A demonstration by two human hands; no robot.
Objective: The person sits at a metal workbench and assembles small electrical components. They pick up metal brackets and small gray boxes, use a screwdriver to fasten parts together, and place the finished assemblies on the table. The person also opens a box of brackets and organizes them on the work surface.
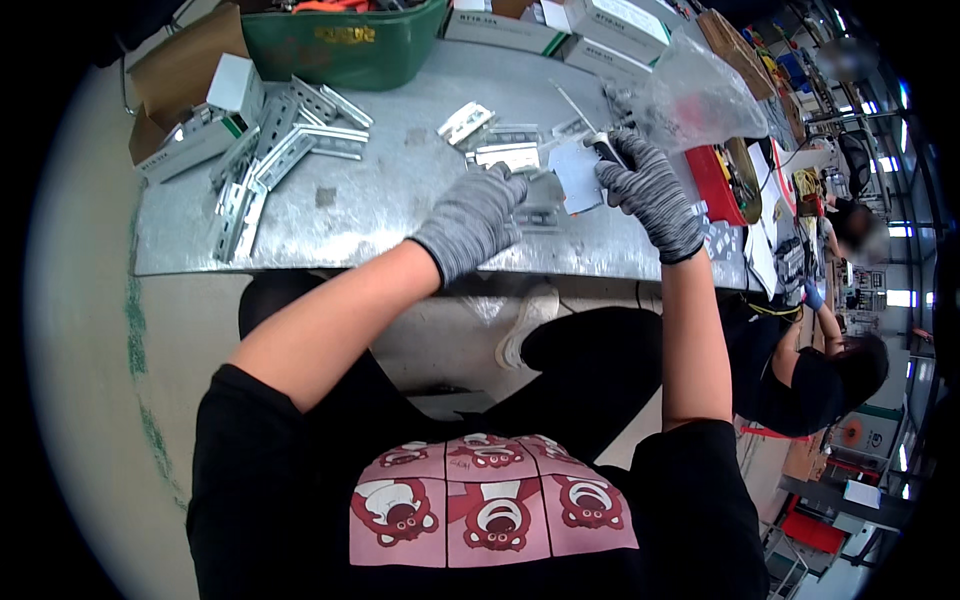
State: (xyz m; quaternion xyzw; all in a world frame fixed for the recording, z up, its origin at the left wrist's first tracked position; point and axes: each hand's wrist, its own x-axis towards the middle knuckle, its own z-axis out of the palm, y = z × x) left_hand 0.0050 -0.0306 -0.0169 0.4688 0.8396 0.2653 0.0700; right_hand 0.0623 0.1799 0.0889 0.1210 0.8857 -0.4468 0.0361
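My left hand point(468, 222), in a grey knitted glove, is at the near middle of the metal table with its fingers curled in. What they grip is mostly hidden; a dull grey piece point(541, 190) shows at the fingertips. Just beyond lie several short slotted metal rails point(508, 156). A screwdriver point(606, 148) with a dark handle sits in my gloved right hand point(655, 195), its thin shaft slanting up and left. Between both hands is a flat pale-blue piece point(577, 177), its right edge close to my right fingertips.
More slotted rails point(285, 150) lie at the left by an open carton point(190, 140). A green bin point(345, 50) and white boxes point(615, 30) stand along the back. At right are a clear plastic bag point(705, 90) and a red bin point(715, 185). Another person point(810, 385) sits further right.
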